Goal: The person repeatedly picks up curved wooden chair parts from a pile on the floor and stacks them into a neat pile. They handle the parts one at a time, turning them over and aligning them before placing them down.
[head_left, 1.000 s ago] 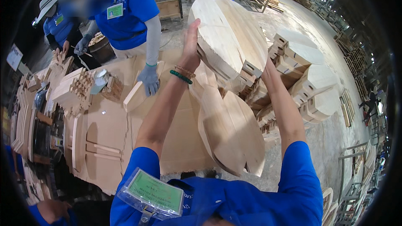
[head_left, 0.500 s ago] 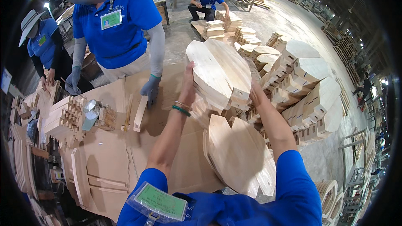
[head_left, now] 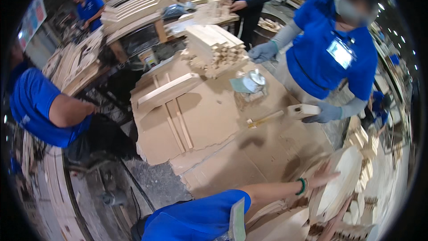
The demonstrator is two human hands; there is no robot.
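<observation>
A pale, rounded wooden panel is tilted up at the lower right, held between my hands. My left hand, with a green band at the wrist, presses along its near left side, fingers stretched over the wood. My right hand is at its lower edge, blurred and partly hidden. Below lies another rounded wooden panel, cut off by the lower edge. More panels with slotted edges are beside my right hand.
A co-worker opposite holds a short wooden block in a gloved hand. On the cardboard-covered table are a stack of wooden pieces, a metal can, a long wooden rail and thin strips. Another person is at left.
My view has swung left, so the table fills the middle. The panel and both hands now appear at the lower right, lower than before. The co-worker's block is now lifted off the table.
</observation>
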